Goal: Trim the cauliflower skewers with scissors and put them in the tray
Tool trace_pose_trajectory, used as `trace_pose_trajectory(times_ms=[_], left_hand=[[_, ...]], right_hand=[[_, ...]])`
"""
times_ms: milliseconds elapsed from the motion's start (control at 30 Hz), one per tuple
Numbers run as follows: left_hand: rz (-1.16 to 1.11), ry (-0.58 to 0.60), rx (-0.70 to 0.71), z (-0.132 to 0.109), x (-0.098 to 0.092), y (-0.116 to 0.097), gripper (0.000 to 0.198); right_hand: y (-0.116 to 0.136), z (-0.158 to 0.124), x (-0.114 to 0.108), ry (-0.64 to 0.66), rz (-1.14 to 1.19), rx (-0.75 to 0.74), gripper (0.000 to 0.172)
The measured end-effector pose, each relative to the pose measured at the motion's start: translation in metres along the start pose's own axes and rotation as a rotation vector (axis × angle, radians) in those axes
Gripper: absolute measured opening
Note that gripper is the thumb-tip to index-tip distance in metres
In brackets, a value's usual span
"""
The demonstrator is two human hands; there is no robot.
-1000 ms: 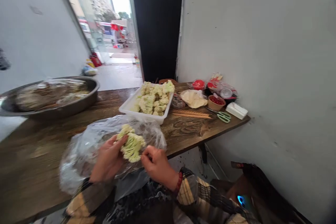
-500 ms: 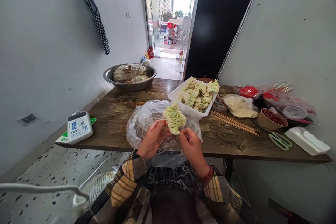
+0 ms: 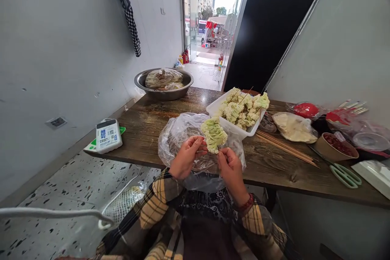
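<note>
One cauliflower piece point(image 3: 214, 135) is upright between your two hands, above one clear plastic bag point(image 3: 172, 135) on the table point(image 3: 141, 134). Your right hand point(image 3: 232, 166) has thumb and fingers pinched at the piece's lower edge; whether they also grip a thin stick there is too small to tell. Your left hand point(image 3: 188, 156) has its fingers spread at the piece's left side; contact cannot be told. Beyond the bag is one white tray point(image 3: 215, 107), its heaped florets point(image 3: 233, 110) overlapping too much to count. To its right lie one bundle of sticks point(image 3: 286, 147), one pair of scissors point(image 3: 345, 175) and one bowl point(image 3: 329, 150) of red contents; one metal basin point(image 3: 164, 94) stands at far left.
</note>
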State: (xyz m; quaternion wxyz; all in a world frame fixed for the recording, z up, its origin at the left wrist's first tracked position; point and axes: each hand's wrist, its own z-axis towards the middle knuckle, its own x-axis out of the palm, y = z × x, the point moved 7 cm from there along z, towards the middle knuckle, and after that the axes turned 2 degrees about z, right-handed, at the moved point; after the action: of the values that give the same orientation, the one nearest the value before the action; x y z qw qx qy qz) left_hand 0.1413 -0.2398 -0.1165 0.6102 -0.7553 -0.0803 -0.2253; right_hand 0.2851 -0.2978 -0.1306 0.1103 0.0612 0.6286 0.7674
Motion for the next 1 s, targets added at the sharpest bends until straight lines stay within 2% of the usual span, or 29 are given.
trace_pose_trajectory(times_ms=[167, 333, 600, 833, 1000], left_hand=[[-0.074, -0.023, 0.034, 0.012, -0.004, -0.015, 0.042], [-0.042, 0.026, 0.036, 0.022, 0.002, -0.025, 0.037], [-0.019, 0.089, -0.065, 0.027, 0.011, -0.019, 0.011], [-0.092, 0.077, -0.125, 0.029, 0.017, -0.005, 0.020], [-0.127, 0.017, -0.125, 0.036, 0.011, 0.003, 0.013]], right_hand=[[-0.005, -0.006, -0.001, 0.076, -0.005, 0.028, 0.027], [-0.008, -0.010, -0.003, 0.087, -0.113, -0.006, 0.024], [0.004, -0.011, -0.006, 0.080, -0.303, -0.122, 0.024], [0.005, -0.009, -0.004, 0.094, -0.382, -0.189, 0.023], [-0.003, -0.005, -0.003, 0.116, -0.368, -0.156, 0.026]])
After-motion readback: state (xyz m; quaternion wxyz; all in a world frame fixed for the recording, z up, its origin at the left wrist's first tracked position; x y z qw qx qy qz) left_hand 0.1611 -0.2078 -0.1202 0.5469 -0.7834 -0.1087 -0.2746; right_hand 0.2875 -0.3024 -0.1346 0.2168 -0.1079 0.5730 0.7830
